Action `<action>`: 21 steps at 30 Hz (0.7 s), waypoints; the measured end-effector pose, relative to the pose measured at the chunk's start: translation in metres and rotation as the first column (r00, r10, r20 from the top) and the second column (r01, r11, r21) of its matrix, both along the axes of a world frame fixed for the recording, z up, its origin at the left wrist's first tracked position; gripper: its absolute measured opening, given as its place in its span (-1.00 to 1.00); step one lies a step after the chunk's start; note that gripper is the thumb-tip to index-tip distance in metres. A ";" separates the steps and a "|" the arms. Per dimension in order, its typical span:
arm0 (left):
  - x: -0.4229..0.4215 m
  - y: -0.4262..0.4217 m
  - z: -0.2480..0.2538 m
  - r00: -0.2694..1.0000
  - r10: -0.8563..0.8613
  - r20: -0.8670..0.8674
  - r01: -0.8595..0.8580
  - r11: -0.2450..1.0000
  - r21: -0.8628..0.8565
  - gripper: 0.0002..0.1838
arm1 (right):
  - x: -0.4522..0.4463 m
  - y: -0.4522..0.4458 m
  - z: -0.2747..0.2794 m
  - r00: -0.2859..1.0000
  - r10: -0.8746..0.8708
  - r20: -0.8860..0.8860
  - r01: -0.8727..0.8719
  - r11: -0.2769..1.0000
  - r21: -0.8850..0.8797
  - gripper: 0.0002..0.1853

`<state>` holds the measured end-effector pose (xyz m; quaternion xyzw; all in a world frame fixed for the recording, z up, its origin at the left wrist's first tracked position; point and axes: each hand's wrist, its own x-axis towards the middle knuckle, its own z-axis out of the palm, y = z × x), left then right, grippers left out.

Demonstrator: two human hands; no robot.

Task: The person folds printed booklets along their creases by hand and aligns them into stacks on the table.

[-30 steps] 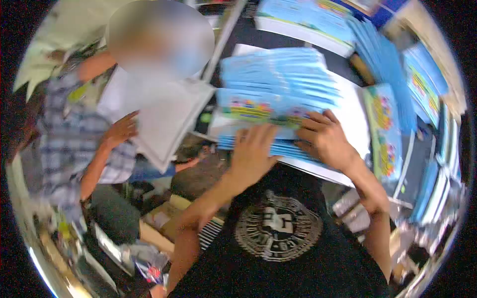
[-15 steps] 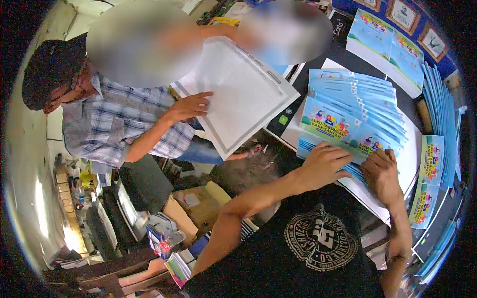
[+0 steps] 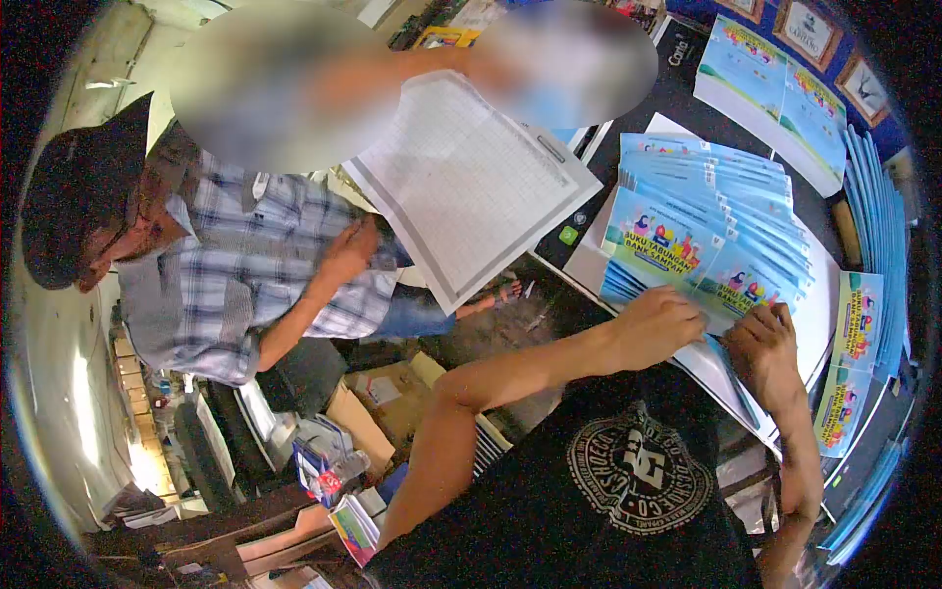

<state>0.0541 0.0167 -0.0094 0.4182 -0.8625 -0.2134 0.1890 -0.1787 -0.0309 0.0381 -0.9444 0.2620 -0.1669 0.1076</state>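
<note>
1. Covers [image 3: 692, 221], blue and printed, lie in a fanned pile on a white sheet [image 3: 822, 263] on the black table [image 3: 677, 93], directly in front of the wearer.
2. Left hand [image 3: 659, 322]: at the pile's near edge, fingers curled down. From my end I can't tell if it grasps paper or only presses.
3. Right hand [image 3: 763, 346]: at the near right corner, fingers bent in. Fingertips hidden from me, so can't confirm a pinch. A thin blue edge [image 3: 734, 378] shows just beside it.
4. My take on handling: light, flat left pressure so layers don't slide; right fingertips on one edge only. Slick-looking stock probably creases if pulled at an angle. I'd square edges before pressing.
5. Right of the pile: a two-panel cover [image 3: 849, 363], with a row of folded covers [image 3: 878, 216] behind it. Flat stack [image 3: 765, 93] at the far side.
6. Left: co-worker's hand [image 3: 351, 247] near a large gridded sheet [image 3: 471, 187], apart from the pile.
</note>
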 end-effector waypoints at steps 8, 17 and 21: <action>0.003 0.005 -0.008 0.997 -0.032 -0.067 0.025 0.995 -0.094 -0.82 | -0.033 0.004 -0.002 0.999 0.015 -0.044 -0.016 1.000 -0.024 -0.83; 0.005 0.004 -0.009 0.992 -0.057 -0.112 0.036 0.983 -0.181 -0.77 | -0.052 0.002 -0.006 0.999 -0.005 -0.034 0.006 1.000 0.029 -0.79; 0.006 0.002 -0.011 0.992 -0.077 -0.097 0.058 0.982 -0.180 -0.76 | -0.056 0.002 -0.007 0.998 0.052 -0.037 -0.047 0.992 0.119 -0.77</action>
